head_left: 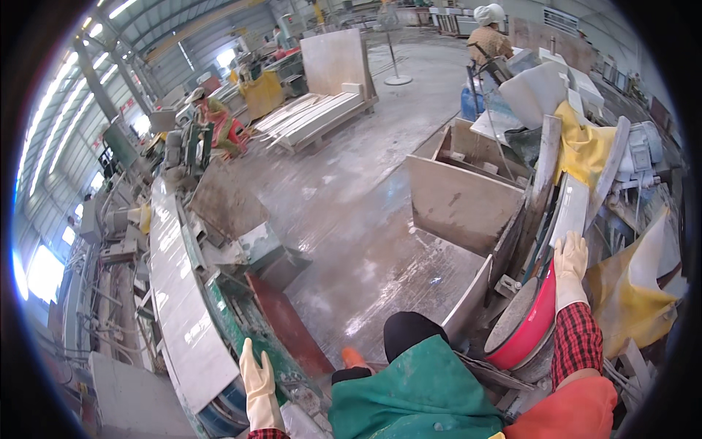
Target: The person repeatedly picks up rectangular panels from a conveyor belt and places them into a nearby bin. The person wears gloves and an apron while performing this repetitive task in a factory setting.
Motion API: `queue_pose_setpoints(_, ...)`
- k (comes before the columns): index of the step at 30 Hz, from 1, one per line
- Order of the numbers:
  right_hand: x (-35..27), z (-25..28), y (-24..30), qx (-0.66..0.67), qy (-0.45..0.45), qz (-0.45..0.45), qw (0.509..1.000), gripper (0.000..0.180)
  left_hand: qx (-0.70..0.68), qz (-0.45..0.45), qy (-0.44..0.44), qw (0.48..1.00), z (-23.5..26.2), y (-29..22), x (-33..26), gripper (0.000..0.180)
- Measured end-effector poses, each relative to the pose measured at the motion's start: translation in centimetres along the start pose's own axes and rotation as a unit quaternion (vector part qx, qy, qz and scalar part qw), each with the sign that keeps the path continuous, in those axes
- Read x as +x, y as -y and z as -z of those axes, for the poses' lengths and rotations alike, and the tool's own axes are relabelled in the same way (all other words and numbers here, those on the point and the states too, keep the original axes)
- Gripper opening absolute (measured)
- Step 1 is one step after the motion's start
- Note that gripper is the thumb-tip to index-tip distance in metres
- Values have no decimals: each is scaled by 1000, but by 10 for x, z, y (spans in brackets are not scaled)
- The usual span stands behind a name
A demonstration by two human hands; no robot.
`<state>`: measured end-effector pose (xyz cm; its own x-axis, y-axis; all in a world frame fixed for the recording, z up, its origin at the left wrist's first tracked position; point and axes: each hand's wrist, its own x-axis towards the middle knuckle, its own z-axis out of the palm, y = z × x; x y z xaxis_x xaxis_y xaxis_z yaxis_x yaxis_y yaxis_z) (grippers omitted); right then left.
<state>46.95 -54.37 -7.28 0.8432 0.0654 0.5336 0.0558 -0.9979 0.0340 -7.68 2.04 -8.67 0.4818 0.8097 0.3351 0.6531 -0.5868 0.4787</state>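
Note:
My right hand, in a cream rubber glove, lies over the near end of a pale, narrow stone-like strip. Its fingers stretch forward along the strip; the palm side is hidden. Just below it curves the red-edged band of a round machine end. Low on the left, my left hand, gloved the same way, is open with fingers apart and nothing in it. Beside that hand runs a long, light grey slab along a machine bed with a green frame.
Upright brown boards stand ahead on the right. Yellow sheeting hangs over the right machine. A reddish-brown panel stands by the left machine. Farther off are stacked pale strips and a large board. Other people work in the background.

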Motion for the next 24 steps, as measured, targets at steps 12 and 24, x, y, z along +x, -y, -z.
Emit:
queue_pose_setpoints(12,25,-80,-50,22,-46,12,999,45,93,-76,9,993,-32,-2,13,52)
queue_pose_setpoints(24,15,-23,-4,-32,101,-26,994,60,128,-50,-2,991,-29,10,9,57)
